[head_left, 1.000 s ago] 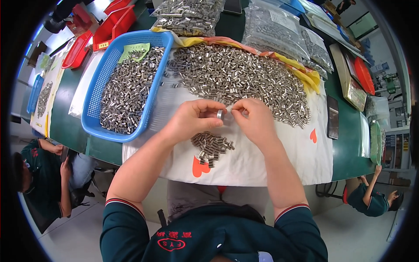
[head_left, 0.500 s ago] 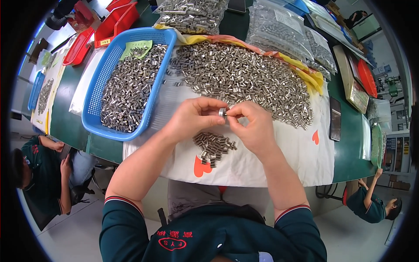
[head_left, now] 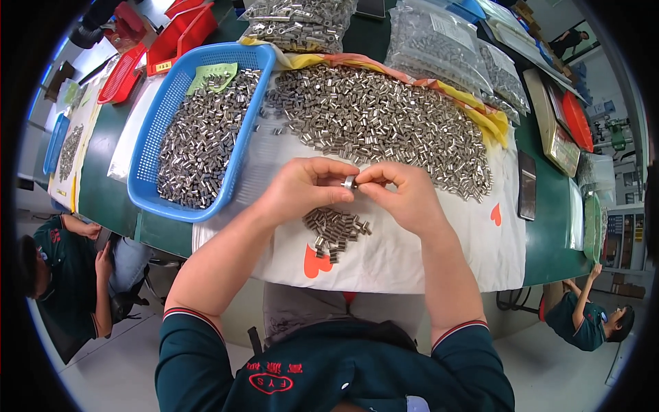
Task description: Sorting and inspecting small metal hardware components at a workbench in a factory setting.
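Note:
Above the white cloth, my two hands meet fingertip to fingertip. Thumb and fingers of my left hand are closed on a small round metal piece, silvery with a thin part sticking out. My right hand pinches at the other side of that piece; whatever lies between its fingertips is too small to make out. Below my hands is a small heap of short metal sleeves. A large pile of similar sleeves spreads beyond them.
At the left stands a blue perforated basket of sleeves with a green slip. Filled plastic bags line the back, more bags at the back right. A phone lies right on the green table. Co-workers sit on both sides.
The round piece has turned slightly between my fingertips, and my right hand has shifted a little to the right. The heaps and basket look the same.

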{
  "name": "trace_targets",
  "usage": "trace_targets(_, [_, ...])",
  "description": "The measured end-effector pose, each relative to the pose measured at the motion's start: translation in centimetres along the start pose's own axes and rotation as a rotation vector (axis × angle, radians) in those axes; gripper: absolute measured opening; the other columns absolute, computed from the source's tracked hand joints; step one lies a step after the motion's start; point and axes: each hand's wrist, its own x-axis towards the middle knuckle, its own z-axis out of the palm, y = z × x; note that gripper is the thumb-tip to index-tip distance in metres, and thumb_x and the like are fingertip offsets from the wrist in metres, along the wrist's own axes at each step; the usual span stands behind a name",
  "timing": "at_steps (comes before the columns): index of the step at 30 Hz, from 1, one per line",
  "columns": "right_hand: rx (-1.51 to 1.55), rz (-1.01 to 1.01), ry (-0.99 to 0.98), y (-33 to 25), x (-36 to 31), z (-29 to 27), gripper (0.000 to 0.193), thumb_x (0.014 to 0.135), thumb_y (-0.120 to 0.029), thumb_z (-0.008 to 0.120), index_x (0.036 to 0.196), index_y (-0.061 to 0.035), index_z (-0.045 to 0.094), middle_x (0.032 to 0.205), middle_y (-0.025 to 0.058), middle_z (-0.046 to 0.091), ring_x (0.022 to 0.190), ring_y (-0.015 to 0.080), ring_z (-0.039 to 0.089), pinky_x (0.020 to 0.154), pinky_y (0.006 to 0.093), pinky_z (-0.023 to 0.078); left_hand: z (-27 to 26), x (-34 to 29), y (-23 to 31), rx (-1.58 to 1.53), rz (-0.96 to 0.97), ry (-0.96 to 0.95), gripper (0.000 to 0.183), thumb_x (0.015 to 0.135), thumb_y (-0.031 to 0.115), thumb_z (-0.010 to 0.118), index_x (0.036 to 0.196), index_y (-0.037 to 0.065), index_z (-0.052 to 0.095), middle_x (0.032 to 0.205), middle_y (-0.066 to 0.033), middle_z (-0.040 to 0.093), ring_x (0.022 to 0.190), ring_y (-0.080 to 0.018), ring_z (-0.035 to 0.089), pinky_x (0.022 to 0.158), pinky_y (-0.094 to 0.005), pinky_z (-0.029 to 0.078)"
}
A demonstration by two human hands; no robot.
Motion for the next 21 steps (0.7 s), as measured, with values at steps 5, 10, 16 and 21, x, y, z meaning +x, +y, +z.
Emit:
trace_targets(5, [-0.139,0.063,0.074,1.0,0.5,-1.3,0.014,0.072,-0.012,0.066,0.084,-0.0055,0.063,0.075,0.0042,0.061,0.065,0.0135,0.056,0.061,0.0261,0.046,0.5,0.1,-0.2,0.118,-0.003,-0.111,0.035,0.073,0.004,0.07,0.107,0.001,0.06,0.086,-0.0008,0.061,0.076,-0.0053,0.055,0.07,-0.0204,0.048])
trace_targets(10, [-0.614,-0.291,0.256,2.5,1.7,0.7,0.012,0.072,-0.011,0.065,0.083,-0.0069,0.065,0.077,0.0054,0.058,0.073,0.0203,0.055,0.064,0.0311,0.044,0.6,-0.4,0.1,0.228,-0.003,-0.236,0.035,0.071,0.006,0.073,0.104,0.004,0.063,0.08,0.0003,0.062,0.074,-0.0044,0.054,0.068,-0.0205,0.047])
trace_targets(16, [-0.705,-0.322,0.215,2.3,1.2,1.4,0.005,0.068,-0.012,0.064,0.071,-0.0087,0.061,0.074,0.0049,0.055,0.076,0.024,0.052,0.068,0.0364,0.042,0.6,-0.1,0.7,0.25,-0.013,-0.16,0.036,0.071,-0.002,0.07,0.106,0.001,0.06,0.083,0.001,0.059,0.076,-0.0042,0.053,0.07,-0.0197,0.047])
trace_targets(21, [-0.616,-0.227,0.17,1.8,0.8,1.1,0.007,0.069,-0.009,0.064,0.074,-0.007,0.06,0.072,0.005,0.057,0.072,0.0206,0.055,0.067,0.0332,0.044,0.0,0.4,0.0,-0.034,0.0,-0.068,0.033,0.077,0.001,0.065,0.109,0.0,0.057,0.087,-0.0005,0.059,0.077,-0.0055,0.055,0.068,-0.0194,0.047])
